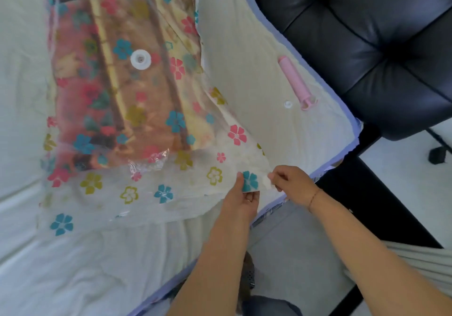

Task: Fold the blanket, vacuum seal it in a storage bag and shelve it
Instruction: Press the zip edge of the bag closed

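Both hands pinch the near corner of the storage bag: my left hand with its thumb on a blue flower print, my right hand gripping the end of the mouth strip just beside it. The folded blanket lies inside the bag on the bed, valve facing up, the pink pump well apart. To seal well, I judge I should pull the strip taut between the hands and press its tracks together from this corner along the whole mouth, leaving no wrinkle or gap.
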